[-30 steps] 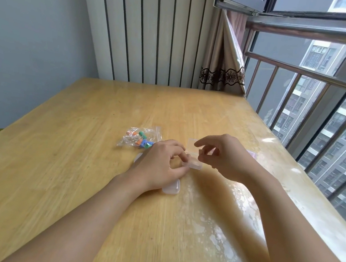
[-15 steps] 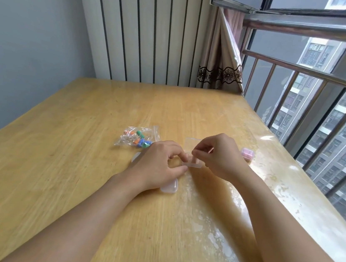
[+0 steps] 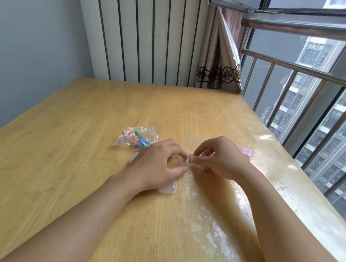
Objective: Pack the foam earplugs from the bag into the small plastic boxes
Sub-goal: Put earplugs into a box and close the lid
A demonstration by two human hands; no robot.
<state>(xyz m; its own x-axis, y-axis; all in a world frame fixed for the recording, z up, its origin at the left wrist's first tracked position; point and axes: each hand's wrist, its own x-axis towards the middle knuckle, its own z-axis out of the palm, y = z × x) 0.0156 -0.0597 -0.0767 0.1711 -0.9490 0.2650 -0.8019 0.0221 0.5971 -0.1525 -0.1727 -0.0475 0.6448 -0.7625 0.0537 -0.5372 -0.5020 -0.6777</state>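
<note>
A clear zip bag (image 3: 135,139) with several coloured foam earplugs lies on the wooden table (image 3: 55,160), left of my hands. A small clear plastic box (image 3: 191,154) stands open between my hands, its lid raised at the back. My left hand (image 3: 159,164) has its fingers curled and touches the box's left side with thumb and forefinger. My right hand (image 3: 221,156) pinches at the box's front rim; what is between its fingertips is hidden. Another clear box (image 3: 168,188) lies partly under my left hand. A box with pink earplugs (image 3: 245,151) sits behind my right hand.
A window with a metal railing (image 3: 305,71) runs along the table's right edge. A curtain (image 3: 220,71) hangs at the far right corner, with a striped wall panel (image 3: 147,29) behind the table. The table's right half is glossy with glare.
My right hand has come down from above the box and now pinches at its front rim. My left hand has stayed at the box's left side.
</note>
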